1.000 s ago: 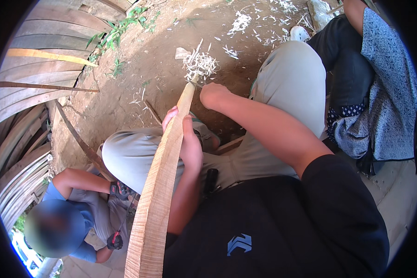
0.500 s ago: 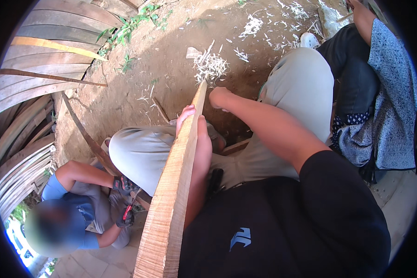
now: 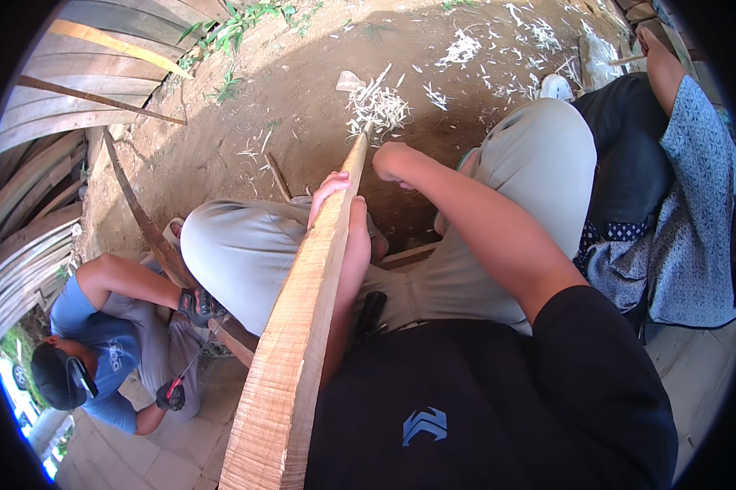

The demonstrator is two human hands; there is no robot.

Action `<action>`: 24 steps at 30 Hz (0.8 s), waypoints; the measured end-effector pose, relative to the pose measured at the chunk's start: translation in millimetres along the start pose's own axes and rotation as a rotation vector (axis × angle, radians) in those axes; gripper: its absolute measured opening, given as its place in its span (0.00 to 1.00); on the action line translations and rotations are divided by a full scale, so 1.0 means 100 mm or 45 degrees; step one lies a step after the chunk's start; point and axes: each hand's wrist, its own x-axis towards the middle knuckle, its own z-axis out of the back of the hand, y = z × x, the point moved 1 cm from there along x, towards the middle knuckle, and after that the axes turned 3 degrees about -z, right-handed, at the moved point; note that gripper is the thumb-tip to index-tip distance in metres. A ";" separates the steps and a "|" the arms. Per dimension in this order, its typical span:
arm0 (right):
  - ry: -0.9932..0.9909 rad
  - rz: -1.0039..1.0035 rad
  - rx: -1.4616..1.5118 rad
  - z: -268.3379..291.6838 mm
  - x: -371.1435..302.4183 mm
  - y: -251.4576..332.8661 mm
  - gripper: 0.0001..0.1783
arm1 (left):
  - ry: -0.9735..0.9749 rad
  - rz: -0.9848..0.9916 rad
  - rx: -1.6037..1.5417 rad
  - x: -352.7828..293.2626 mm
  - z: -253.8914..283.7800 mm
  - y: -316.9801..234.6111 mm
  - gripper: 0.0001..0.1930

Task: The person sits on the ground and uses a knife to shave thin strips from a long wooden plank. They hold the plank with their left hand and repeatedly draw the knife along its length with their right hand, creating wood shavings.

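Observation:
A long, squared wooden beam (image 3: 290, 351) runs from the lower edge up between my knees and tapers to a narrow tip at its far end. My left hand (image 3: 329, 196) is wrapped round the beam below the tapered part, thumb on the right side and fingers over the left. Beside the tip, on its right, my right hand (image 3: 394, 164) is closed in a fist; whatever it may hold is hidden from view. A heap of pale wood shavings (image 3: 382, 110) lies on the ground just beyond the tip.
At lower left a person in a blue shirt (image 3: 119, 347) wears dark gloves and holds a thin red-handled tool (image 3: 177, 381) by a plank (image 3: 231, 341). Another person's dark-trousered leg (image 3: 625, 151) is close on my right. Stacked boards (image 3: 98, 82) stand at far left.
The co-worker's gloved hand with the red-handled tool has drawn back from the plank toward the lower left. My view has shifted slightly; my hands stay about the same on and beside the beam.

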 end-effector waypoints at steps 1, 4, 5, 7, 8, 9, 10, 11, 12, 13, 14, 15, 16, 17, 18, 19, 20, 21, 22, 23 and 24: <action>-0.003 -0.015 -0.009 -0.05 0.08 -0.01 0.09 | -0.019 0.005 -0.026 0.01 0.00 0.02 0.16; -0.226 0.104 -0.015 -0.22 0.21 -0.07 0.10 | -0.050 0.004 -0.071 -0.01 -0.01 0.07 0.16; -0.209 0.079 0.017 -0.23 0.24 -0.07 0.13 | -0.054 -0.012 -0.055 -0.01 0.00 0.08 0.16; -0.180 0.023 0.077 -0.23 0.35 -0.06 0.21 | -0.057 -0.026 -0.053 -0.03 0.01 0.12 0.16; -0.255 0.020 0.054 -0.25 0.52 -0.13 0.17 | -0.039 -0.033 -0.064 -0.02 0.00 0.12 0.16; -0.341 0.003 0.035 -0.30 0.78 -0.30 0.13 | -0.012 -0.046 -0.090 0.00 -0.05 0.12 0.16; -0.412 0.003 0.008 -0.35 0.93 -0.34 0.11 | -0.012 -0.034 -0.122 0.01 -0.08 0.12 0.15; -0.307 0.053 -0.032 -0.30 0.79 -0.22 0.11 | -0.031 -0.007 -0.131 0.00 -0.06 0.12 0.15; -0.204 0.101 -0.072 -0.23 0.65 -0.15 0.10 | -0.050 0.019 -0.143 0.00 -0.03 0.13 0.15; -0.117 0.128 -0.113 -0.15 0.51 -0.13 0.10 | -0.070 0.006 -0.123 0.00 -0.03 0.12 0.15; -0.118 0.136 -0.102 -0.17 0.50 -0.11 0.10 | -0.089 -0.008 -0.104 0.00 -0.03 0.11 0.15; -0.120 0.143 -0.091 -0.18 0.50 -0.10 0.09 | -0.108 -0.021 -0.085 0.00 -0.03 0.10 0.15; -0.123 0.147 -0.082 -0.17 0.45 -0.08 0.09 | -0.115 -0.015 -0.102 0.00 -0.03 0.10 0.15; -0.051 0.071 -0.015 -0.15 0.42 -0.06 0.11 | -0.124 -0.009 -0.119 0.00 -0.04 0.10 0.15; 0.020 -0.005 0.051 -0.12 0.38 -0.05 0.13 | -0.133 -0.003 -0.135 0.00 -0.04 0.10 0.15; 0.091 -0.080 0.118 -0.09 0.35 -0.03 0.16 | -0.133 -0.010 -0.131 0.01 -0.04 0.08 0.14; 0.066 -0.060 0.034 -0.10 0.35 -0.03 0.16 | -0.135 -0.016 -0.127 0.01 -0.05 0.07 0.14; 0.041 -0.040 -0.051 -0.09 0.34 -0.04 0.16 | -0.138 -0.022 -0.122 0.02 -0.04 0.06 0.14; 0.011 -0.020 -0.140 -0.07 0.36 -0.06 0.17 | -0.129 -0.003 -0.147 0.02 -0.04 0.07 0.14; -0.113 -0.019 -0.123 -0.05 0.37 -0.08 0.17 | -0.123 0.015 -0.173 0.01 -0.04 0.09 0.15; -0.236 -0.017 -0.106 -0.01 0.39 -0.11 0.17 | -0.117 0.033 -0.199 0.02 -0.03 0.11 0.15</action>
